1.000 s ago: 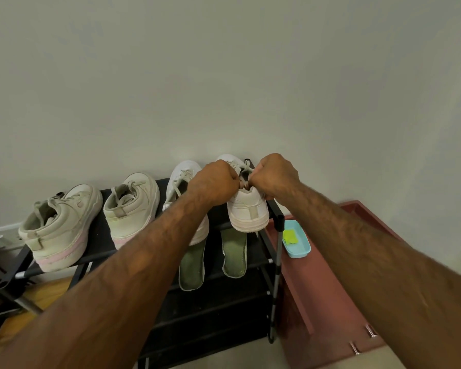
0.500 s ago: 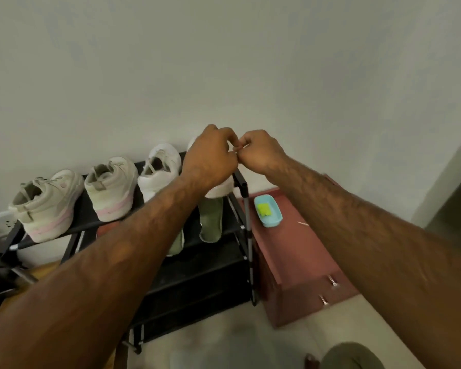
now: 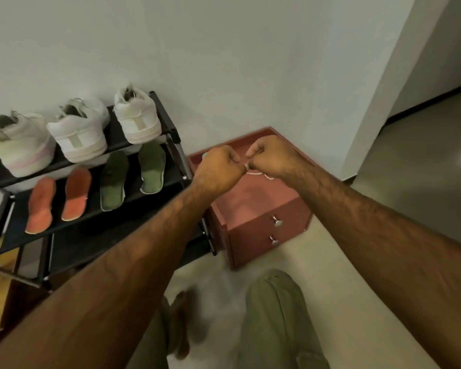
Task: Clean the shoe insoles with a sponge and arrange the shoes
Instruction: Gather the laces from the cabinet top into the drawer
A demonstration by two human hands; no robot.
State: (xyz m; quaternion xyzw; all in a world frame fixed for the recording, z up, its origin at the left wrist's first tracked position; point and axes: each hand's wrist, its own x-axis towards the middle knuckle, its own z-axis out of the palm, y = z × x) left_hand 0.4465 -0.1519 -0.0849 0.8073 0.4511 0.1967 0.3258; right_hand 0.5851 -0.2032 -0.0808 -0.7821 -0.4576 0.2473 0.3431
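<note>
Both left hand and right hand, curled, pinch a white lace.

Leftmost shoe partly off-frame; foot blurry

Three shoes and four insoles on the rack
Three white shoes stand in a row on the top shelf, heels toward the camera; on the shelf below, two orange insoles lie left of two green insoles, all flat.
</note>
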